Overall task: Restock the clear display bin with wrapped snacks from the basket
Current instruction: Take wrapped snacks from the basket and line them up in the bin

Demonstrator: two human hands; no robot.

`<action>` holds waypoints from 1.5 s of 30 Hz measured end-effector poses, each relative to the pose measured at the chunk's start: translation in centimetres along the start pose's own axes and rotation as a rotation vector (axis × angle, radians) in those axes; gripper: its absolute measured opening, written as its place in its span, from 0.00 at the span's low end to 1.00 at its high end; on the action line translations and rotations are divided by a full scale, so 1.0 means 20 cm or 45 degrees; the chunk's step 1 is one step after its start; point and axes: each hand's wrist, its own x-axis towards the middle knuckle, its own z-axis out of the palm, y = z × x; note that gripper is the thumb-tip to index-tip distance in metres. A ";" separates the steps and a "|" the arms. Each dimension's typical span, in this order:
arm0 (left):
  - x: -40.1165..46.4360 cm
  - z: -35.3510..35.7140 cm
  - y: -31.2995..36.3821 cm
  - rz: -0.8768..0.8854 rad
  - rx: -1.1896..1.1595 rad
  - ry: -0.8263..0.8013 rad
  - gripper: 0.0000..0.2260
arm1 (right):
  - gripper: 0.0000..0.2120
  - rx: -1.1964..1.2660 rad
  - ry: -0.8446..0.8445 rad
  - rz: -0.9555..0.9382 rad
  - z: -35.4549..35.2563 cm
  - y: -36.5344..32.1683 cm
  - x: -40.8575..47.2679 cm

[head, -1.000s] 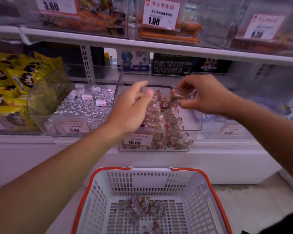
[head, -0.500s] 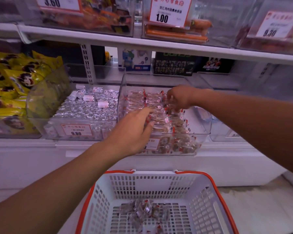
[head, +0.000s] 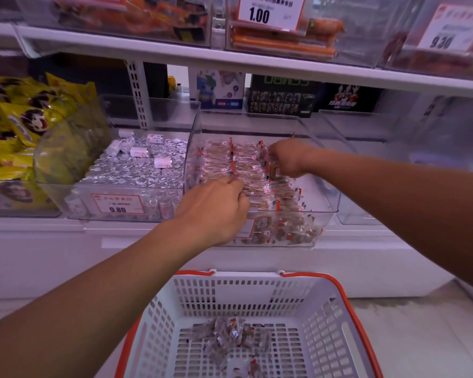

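The clear display bin [head: 324, 212] stands on the lower shelf and holds rows of wrapped snacks [head: 219, 159]. My right hand [head: 288, 159] is inside the bin over its right side and pinches a wrapped snack [head: 275, 172] that hangs below the fingers. My left hand [head: 216, 207] reaches over the bin's front wall, its fingers bent down onto the middle row. The hand's back hides whether they grip anything. Below stands the white basket [head: 257, 291] with orange rim, a small heap of wrapped snacks [head: 230, 335] on its floor.
A second clear bin [head: 126, 205] of silver-wrapped sweets sits to the left, with yellow bags [head: 14, 124] beyond it. An empty-looking clear bin [head: 366, 126] is on the right. The upper shelf [head: 257, 65] overhangs the bins. Boxes [head: 281, 99] stand behind.
Both hands have dropped into the bin. The right hand carried its snack down and toward the bin's right side; the left hand moved from above the front wall onto the middle row.
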 end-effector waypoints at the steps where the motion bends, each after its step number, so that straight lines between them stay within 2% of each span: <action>1: 0.00 0.00 0.00 0.003 0.007 0.003 0.17 | 0.13 -0.018 -0.067 -0.022 0.01 -0.01 0.01; 3: 0.00 0.01 0.00 0.005 0.010 0.016 0.18 | 0.14 -0.023 -0.175 -0.078 0.04 -0.03 0.03; 6: 0.00 0.02 0.00 0.015 0.020 0.027 0.18 | 0.27 -0.186 -0.216 -0.080 0.10 -0.03 0.06; 8: 0.00 0.02 -0.01 0.024 0.030 0.029 0.18 | 0.32 -0.245 -0.271 -0.050 0.12 -0.04 0.06; 13: -0.01 0.02 -0.01 0.050 -0.104 0.123 0.15 | 0.28 0.056 -0.376 -0.015 -0.07 -0.03 0.00; 14: -0.02 0.01 -0.02 0.068 -0.160 0.180 0.15 | 0.28 0.091 -0.288 0.022 -0.11 -0.01 -0.02; 16: -0.06 -0.03 -0.03 0.183 -0.224 0.344 0.11 | 0.27 0.136 0.022 0.064 -0.17 0.02 -0.08; 19: -0.14 -0.08 -0.07 0.577 -0.159 0.461 0.06 | 0.16 0.343 0.651 0.072 -0.15 -0.04 -0.26; 21: -0.21 -0.04 -0.07 0.754 -0.118 0.340 0.06 | 0.10 0.593 1.176 0.022 -0.04 -0.15 -0.47; 22: -0.25 0.02 -0.06 0.779 -0.078 0.200 0.05 | 0.08 0.713 1.366 -0.034 0.06 -0.22 -0.59; 23: -0.30 0.11 -0.05 0.756 -0.017 0.001 0.05 | 0.06 0.833 1.454 -0.091 0.20 -0.31 -0.69; 24: -0.35 0.21 -0.05 0.689 0.056 -0.246 0.05 | 0.06 0.925 1.431 -0.124 0.36 -0.40 -0.76; 25: -0.40 0.31 -0.06 0.585 0.125 -0.512 0.05 | 0.07 0.997 1.265 -0.144 0.52 -0.50 -0.81; 26: -0.46 0.41 -0.09 0.460 0.185 -0.770 0.07 | 0.08 1.046 0.959 -0.160 0.69 -0.58 -0.84; 28: -0.59 0.58 -0.19 0.227 0.326 -1.226 0.13 | 0.12 0.992 0.106 -0.181 1.04 -0.72 -0.86; 29: -0.64 0.65 -0.24 0.125 0.392 -1.396 0.16 | 0.18 0.916 -0.261 -0.192 1.22 -0.76 -0.87; 31: -0.71 0.76 -0.34 -0.060 0.487 -1.601 0.22 | 0.38 0.787 -0.720 -0.126 1.54 -0.79 -0.93; 33: -0.73 0.87 -0.41 -0.211 0.445 -1.594 0.26 | 0.57 0.687 -0.972 -0.037 1.77 -0.78 -1.01; 36: -0.76 1.08 -0.43 -0.446 0.215 -1.389 0.30 | 0.70 0.624 -1.158 0.050 1.99 -0.80 -1.08; 39: -0.79 1.35 -0.40 -0.596 0.101 -1.080 0.33 | 0.74 0.496 -1.001 0.046 2.10 -0.84 -1.06; 42: -0.75 1.55 -0.39 -0.743 -0.044 -0.876 0.42 | 0.70 0.462 -0.751 0.133 2.14 -0.89 -1.02; 45: -0.72 1.72 -0.39 -0.821 -0.148 -0.866 0.55 | 0.62 0.425 -0.622 0.202 2.16 -0.91 -0.96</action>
